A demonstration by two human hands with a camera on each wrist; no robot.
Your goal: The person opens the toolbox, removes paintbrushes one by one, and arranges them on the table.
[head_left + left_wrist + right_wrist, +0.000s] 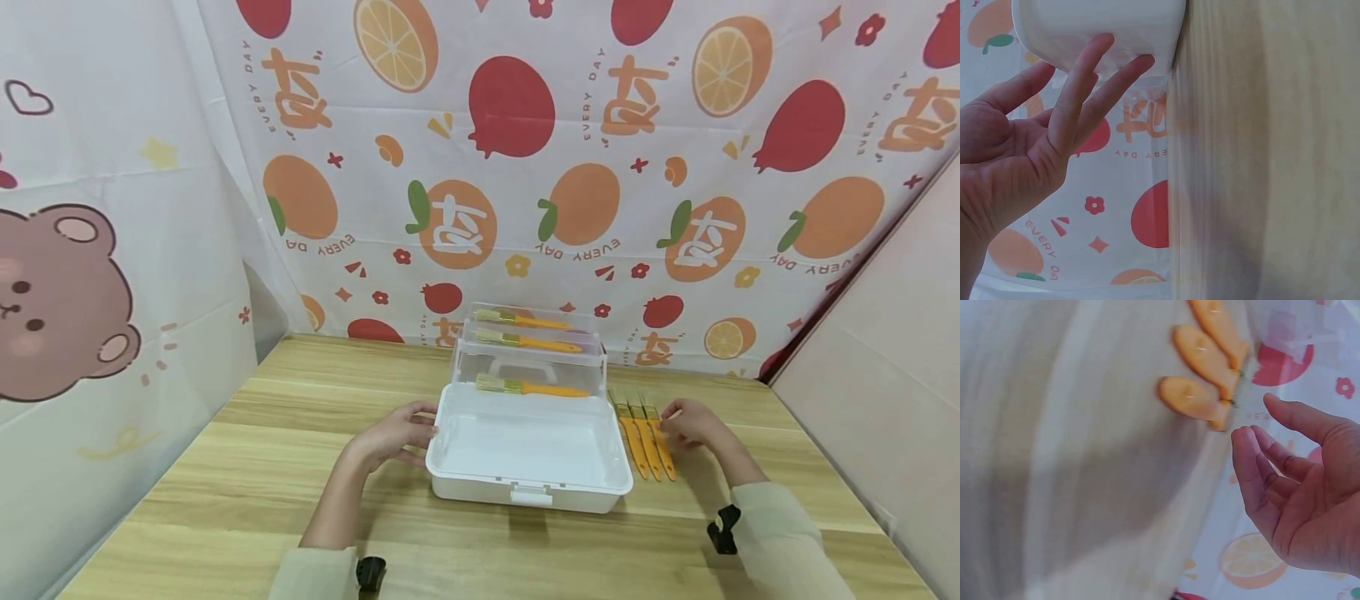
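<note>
A white plastic box (480,490) stands with its clear tiered upper part folded up behind it, and its bottom compartment shows bare. At its left side, my left hand (393,435) touches the wall with extended fingers, as the left wrist view also shows against the white box (1097,19). Three paintbrushes (643,442) with orange handles lie side by side right of the box. My right hand (690,423) hovers beside the rightmost one. In the right wrist view, the fingers of my right hand (1297,481) bend loosely, apart from the orange handles (1204,353).
Across the clear tiers (528,362) rest an upper paintbrush (543,322), a middle paintbrush (551,344) and a lower paintbrush (555,390). Behind the wooden table (300,417) hangs a fruit-patterned cloth (517,200). A bear-print cloth (60,308) hangs at the left.
</note>
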